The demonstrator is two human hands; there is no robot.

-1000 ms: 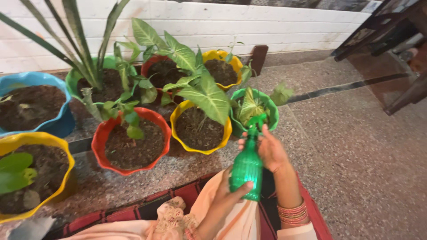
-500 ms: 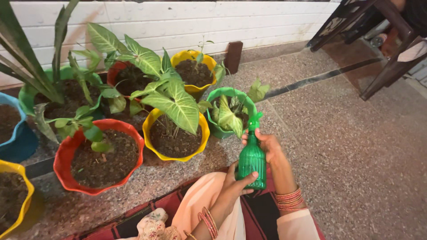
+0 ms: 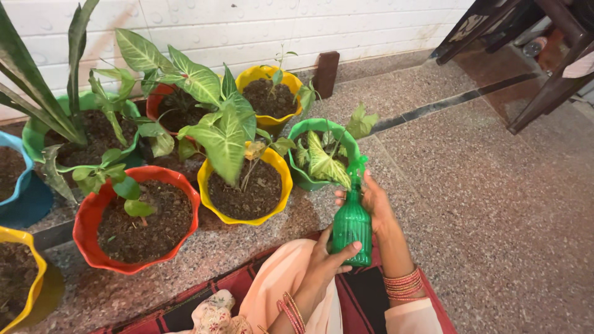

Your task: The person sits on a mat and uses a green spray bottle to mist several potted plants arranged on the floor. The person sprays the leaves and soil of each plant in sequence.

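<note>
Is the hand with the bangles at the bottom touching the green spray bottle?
Touching. In the head view the left hand wraps the base of the green spray bottle, thumb pressed on its side.

speckled granite floor point(image 3: 495, 204) meets a white tiled wall point(image 3: 260, 28); dark wooden furniture point(image 3: 532, 68) stands at right.

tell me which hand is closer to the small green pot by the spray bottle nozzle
Right. The right hand grips the spray bottle neck just below the green pot; the left hand holds the bottle's base, farther back.
</note>
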